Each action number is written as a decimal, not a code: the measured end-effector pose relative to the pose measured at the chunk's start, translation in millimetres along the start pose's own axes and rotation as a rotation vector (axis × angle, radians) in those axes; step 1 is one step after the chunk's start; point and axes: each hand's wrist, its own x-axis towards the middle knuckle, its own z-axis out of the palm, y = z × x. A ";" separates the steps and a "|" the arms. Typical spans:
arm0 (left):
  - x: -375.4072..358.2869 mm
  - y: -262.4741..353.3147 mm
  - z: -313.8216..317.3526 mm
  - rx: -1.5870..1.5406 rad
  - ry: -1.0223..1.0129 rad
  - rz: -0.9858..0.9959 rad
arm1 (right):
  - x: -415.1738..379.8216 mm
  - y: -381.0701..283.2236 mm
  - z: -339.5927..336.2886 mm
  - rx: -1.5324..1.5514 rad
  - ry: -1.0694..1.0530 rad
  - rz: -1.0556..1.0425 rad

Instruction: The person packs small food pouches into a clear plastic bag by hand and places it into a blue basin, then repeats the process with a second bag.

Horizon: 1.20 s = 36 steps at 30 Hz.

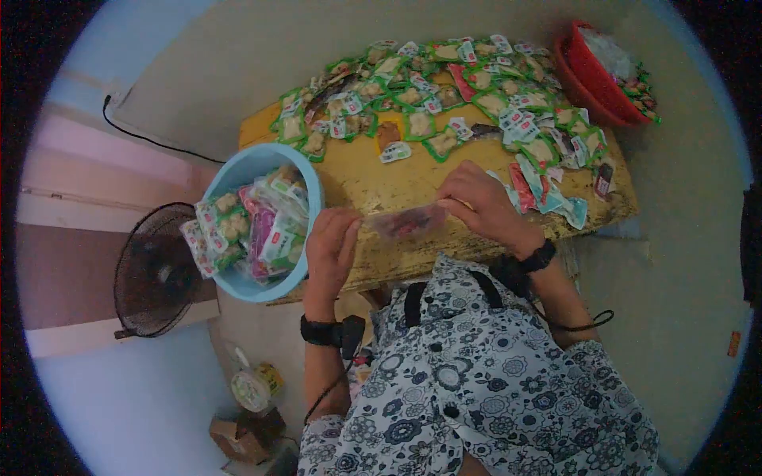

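A clear plastic bag (406, 224) with something dark and reddish inside is stretched between my hands, just over the front part of the yellow table (349, 178). My left hand (332, 247) pinches its left end, close to the rim of the blue tub (316, 186). At the other end, the thumb and fingers of my right hand (482, 205) are closed on the bag's upper right corner. Many small green-edged food packets (419, 124) cover the far side of the table. Red and teal packets (548, 194) lie right of my right hand.
Packets fill the blue tub, some hanging over its left side. A red basket (591, 79) with clear plastic stands at the back right. Left of the tub is a black fan (159, 270). A cardboard box (244, 436) sits on the floor at lower left.
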 end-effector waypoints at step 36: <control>4.5 -9.6 23.5 -0.264 -0.058 -0.044 | 40.7 -12.8 31.4 -0.401 -0.312 -0.185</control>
